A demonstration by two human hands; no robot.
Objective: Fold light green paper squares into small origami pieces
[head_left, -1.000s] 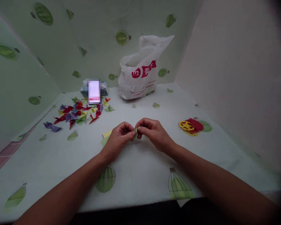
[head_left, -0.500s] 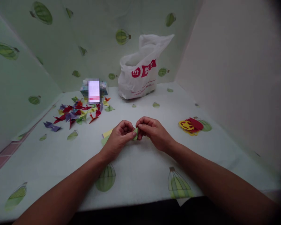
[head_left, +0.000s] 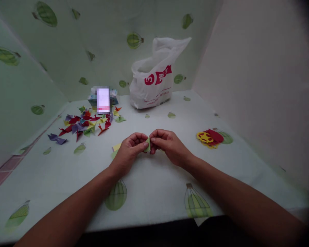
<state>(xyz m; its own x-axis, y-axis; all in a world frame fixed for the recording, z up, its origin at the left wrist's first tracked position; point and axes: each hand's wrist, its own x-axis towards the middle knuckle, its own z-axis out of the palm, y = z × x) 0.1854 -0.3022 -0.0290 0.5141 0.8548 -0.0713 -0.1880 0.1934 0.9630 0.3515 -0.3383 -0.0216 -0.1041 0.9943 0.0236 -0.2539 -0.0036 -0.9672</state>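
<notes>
A small folded piece of light green paper [head_left: 148,145] is pinched between my two hands, just above the table. My left hand [head_left: 133,146] has its thumb pressed on the paper's left side, the fingers curled behind. From the other side, my right hand [head_left: 167,144] grips the paper's edge between thumb and fingertips. Partly hidden beyond my left hand, flat sheets of yellow and green paper [head_left: 116,147] lie on the table. How the paper is folded inside my fingers cannot be made out fully.
Several colourful origami cranes [head_left: 84,122] lie heaped at the left. Behind them stand a phone [head_left: 103,100] with a blurred screen and a tissue box [head_left: 114,97]. A white plastic bag [head_left: 151,85] stands at the back. Red and yellow paper cutouts [head_left: 209,138] lie at the right.
Both hands have stayed nearly in place. The green paper has shifted slightly left and turned more upright between my fingers, showing more of its face.
</notes>
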